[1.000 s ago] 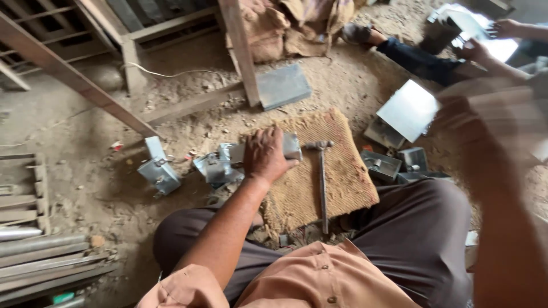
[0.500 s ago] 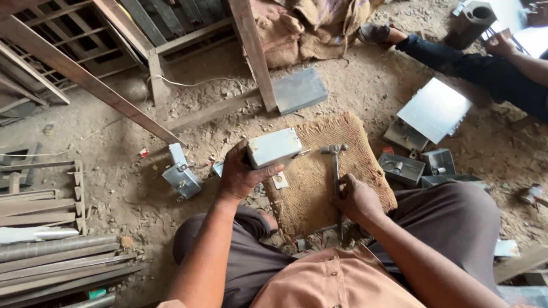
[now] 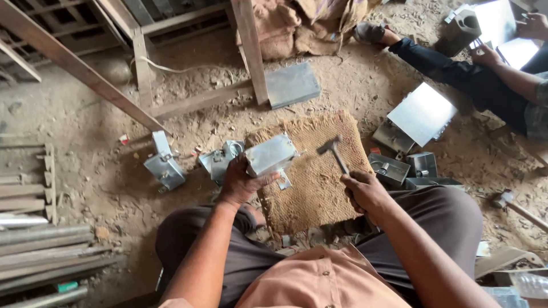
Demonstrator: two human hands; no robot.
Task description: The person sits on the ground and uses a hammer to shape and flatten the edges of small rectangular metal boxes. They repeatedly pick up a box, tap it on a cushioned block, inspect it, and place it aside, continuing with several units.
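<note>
Left hand [image 3: 242, 181]: arm stretched fwd, fingers curled shut round a held item, thumb on top.
Right hand [image 3: 365, 193]: fist closed, wrist cocked up, forearm bent inward.

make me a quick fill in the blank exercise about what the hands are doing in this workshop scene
1. The left hand holds a small ____ box of sheet material.
2. The right hand grips a ____ by its handle.
3. The woven mat lies on the dirt floor between the person's ____.
4. Another person sits at the upper ____ of the view.

Missing words: metal; hammer; knees; right
</note>
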